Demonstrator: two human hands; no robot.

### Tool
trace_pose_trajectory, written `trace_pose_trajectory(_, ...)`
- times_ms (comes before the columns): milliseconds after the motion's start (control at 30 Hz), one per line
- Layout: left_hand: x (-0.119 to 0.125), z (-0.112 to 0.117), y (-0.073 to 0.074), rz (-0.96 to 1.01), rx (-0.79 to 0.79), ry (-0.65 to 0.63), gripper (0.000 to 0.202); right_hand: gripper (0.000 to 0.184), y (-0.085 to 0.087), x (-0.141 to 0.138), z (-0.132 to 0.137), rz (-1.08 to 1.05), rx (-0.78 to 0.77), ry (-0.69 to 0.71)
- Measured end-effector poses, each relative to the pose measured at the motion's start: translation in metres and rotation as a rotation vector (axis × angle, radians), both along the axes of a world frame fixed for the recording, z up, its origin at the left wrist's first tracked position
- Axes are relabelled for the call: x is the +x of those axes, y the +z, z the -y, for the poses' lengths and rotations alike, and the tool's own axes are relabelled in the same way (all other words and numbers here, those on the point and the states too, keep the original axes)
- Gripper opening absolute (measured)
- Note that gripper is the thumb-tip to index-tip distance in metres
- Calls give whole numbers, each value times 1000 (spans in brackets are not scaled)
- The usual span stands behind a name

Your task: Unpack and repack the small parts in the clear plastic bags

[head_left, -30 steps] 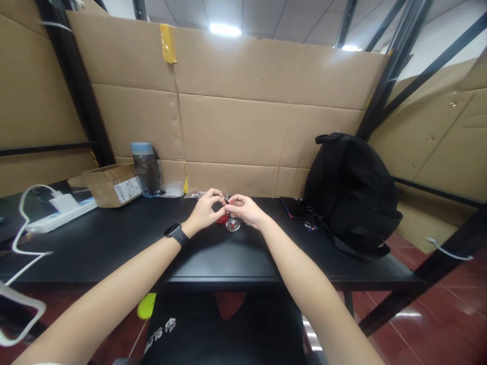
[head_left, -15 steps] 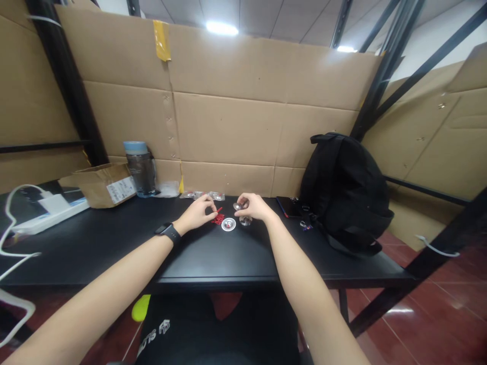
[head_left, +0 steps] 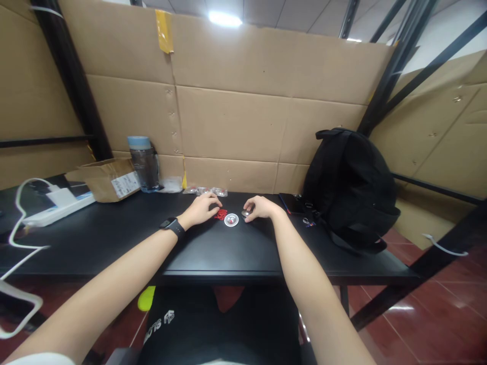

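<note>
A small clear round disc with a red centre (head_left: pixel 231 220) lies on the black desk (head_left: pixel 114 238) between my two hands. A bunch of red cord (head_left: pixel 220 214) lies just left of it, right at the fingertips of my left hand (head_left: pixel 201 210), which rests curled on the desk. My right hand (head_left: pixel 259 208) rests to the right of the disc, its fingers curled down over a small silvery round piece (head_left: pixel 245 214). A black watch sits on my left wrist.
Small clear packets (head_left: pixel 207 191) lie along the cardboard back wall. A bottle with a blue lid (head_left: pixel 144 163), an open carton (head_left: pixel 108 178) and a white power strip (head_left: pixel 57 203) stand at the left. A black backpack (head_left: pixel 350 187), a dark phone (head_left: pixel 291 203) and keys (head_left: pixel 309 221) are at the right.
Both hands came apart from a joined pinch over the disc and dropped to the desk. My right hand carried the silvery piece to the right of the disc and lowered it.
</note>
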State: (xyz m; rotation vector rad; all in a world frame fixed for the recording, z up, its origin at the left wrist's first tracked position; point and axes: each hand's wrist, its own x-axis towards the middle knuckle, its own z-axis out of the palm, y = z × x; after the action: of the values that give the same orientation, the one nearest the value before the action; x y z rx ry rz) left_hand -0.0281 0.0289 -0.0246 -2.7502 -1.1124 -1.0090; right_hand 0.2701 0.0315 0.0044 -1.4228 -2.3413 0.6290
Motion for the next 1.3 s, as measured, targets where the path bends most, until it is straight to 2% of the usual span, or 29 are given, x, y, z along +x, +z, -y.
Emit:
trace_pose_trajectory(200, 20, 26, 13, -120, -5, -153, 19, 61, 2, 3, 1, 60, -4, 9)
trace_pose_trajectory(400, 28, 32, 8, -203, -11, -153, 18, 60, 10, 5, 8, 109, -45, -11)
trace_pose_trajectory(533, 32, 34, 10, -214, -59, -150, 16, 65, 16, 4, 13, 160, -74, 10)
trace_pose_trajectory(600, 34, 37, 11, -220, -68, -152, 13, 61, 18, 3, 15, 172, -76, 20)
trace_pose_trajectory(700, 36, 40, 9, -221, -55, -160, 11, 50, 19, 3, 17, 175, -57, 2)
trace_pose_trajectory(867, 35, 41, 6, -198, -15, -162, 15, 50, 14, 3, 12, 163, -52, -39)
trace_pose_trajectory(1033, 34, 41, 8, -93, 7, -153, 20, 50, 11, 1, 12, 56, -21, 2)
trace_pose_trajectory(1200, 30, 29, 8, 230, -62, -140, 22, 70, 15, -26, 27, -262, -1, 294)
trace_pose_trajectory(1233, 28, 25, 8, 301, -94, -155, 24, 68, 15, -35, 30, -322, 17, 322)
trace_pose_trajectory(1300, 24, 19, 8, 412, -138, -171, 26, 52, 10, -53, 33, -420, 89, 313)
